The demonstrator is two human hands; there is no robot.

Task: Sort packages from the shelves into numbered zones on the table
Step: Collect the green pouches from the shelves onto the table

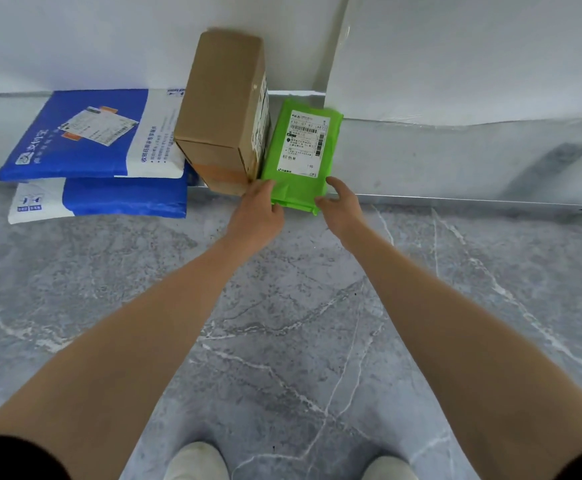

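A flat green mailer (301,157) with a white shipping label lies on the low shelf (455,174), its near edge hanging over the shelf's front. My left hand (256,211) pinches the mailer's near left corner. My right hand (341,206) pinches the near right corner, thumb on top. A tall brown cardboard box (222,109) stands upright just left of the mailer, touching it. Two blue and white mailers (88,136) are stacked further left on the same shelf.
A white wall panel rises behind the shelf. Grey marbled floor (282,323) stretches below, with my two light shoes (196,460) at the bottom edge. The shelf's metal front rail (473,202) runs to the right.
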